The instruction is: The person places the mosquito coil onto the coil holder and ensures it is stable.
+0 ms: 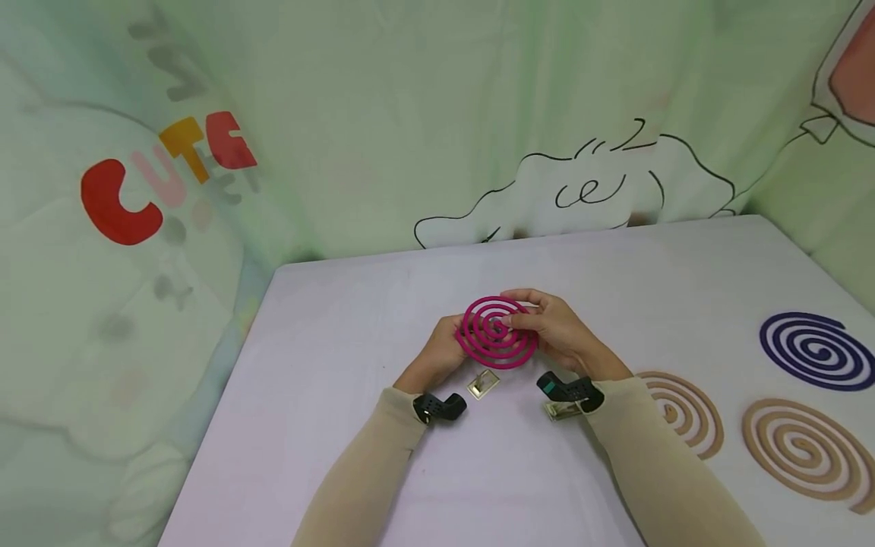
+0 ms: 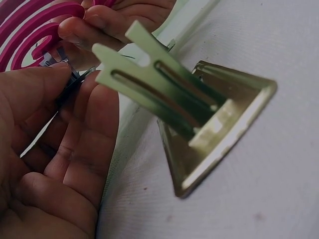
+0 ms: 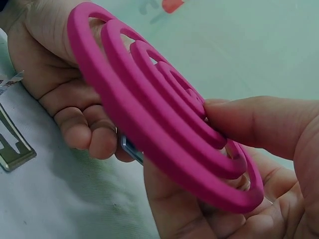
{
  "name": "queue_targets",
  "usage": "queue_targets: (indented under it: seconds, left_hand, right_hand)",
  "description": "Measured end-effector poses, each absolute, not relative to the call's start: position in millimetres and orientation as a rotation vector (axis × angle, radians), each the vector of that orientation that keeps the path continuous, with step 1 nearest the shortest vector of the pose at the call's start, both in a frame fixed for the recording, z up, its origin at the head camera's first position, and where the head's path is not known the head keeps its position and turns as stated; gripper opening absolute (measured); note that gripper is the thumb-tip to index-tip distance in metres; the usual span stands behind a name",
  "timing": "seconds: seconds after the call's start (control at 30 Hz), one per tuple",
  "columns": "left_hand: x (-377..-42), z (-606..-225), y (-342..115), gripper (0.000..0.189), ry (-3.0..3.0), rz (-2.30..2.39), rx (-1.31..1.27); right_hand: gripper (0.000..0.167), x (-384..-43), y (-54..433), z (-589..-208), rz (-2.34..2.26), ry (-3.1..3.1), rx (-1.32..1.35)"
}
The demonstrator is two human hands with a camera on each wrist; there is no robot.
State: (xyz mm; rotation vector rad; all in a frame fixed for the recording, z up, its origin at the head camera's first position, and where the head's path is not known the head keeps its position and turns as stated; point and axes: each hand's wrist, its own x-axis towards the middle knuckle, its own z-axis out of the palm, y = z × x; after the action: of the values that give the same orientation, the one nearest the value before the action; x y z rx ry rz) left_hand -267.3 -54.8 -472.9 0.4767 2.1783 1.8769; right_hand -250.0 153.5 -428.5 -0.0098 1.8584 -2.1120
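A magenta mosquito coil point(image 3: 137, 122) is held up over the table between both hands, tilted in the right wrist view. My right hand point(image 1: 566, 334) pinches it, thumb near the spiral's centre and fingers behind. Beneath the coil, my left hand point(image 1: 440, 355) grips a small metal coil stand point(image 2: 72, 82) between thumb and fingers. The stand's upper end is right at the coil's centre, partly hidden by fingers. Just below the hands in the head view, another metal stand point(image 1: 484, 384) lies on the table, its forked prongs raised in the left wrist view.
Another metal stand point(image 1: 560, 411) lies partly behind the right wrist's camera band. To the right, a beige coil point(image 1: 716, 434) is partly covered by the right sleeve. Beyond it lie a second beige coil point(image 1: 801, 447) and a dark blue coil point(image 1: 820, 351). A printed curtain point(image 1: 383, 137) hangs behind the table.
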Motion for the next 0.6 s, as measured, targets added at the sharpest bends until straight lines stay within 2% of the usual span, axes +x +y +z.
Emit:
queue_targets:
  seconds: [0.6]
  left_hand:
    - [-264.2,-471.4,-54.1,0.017,2.235,1.831,0.456]
  right_hand:
    - [0.05,-248.8,151.9,-429.7,-2.134,1.866,-0.008]
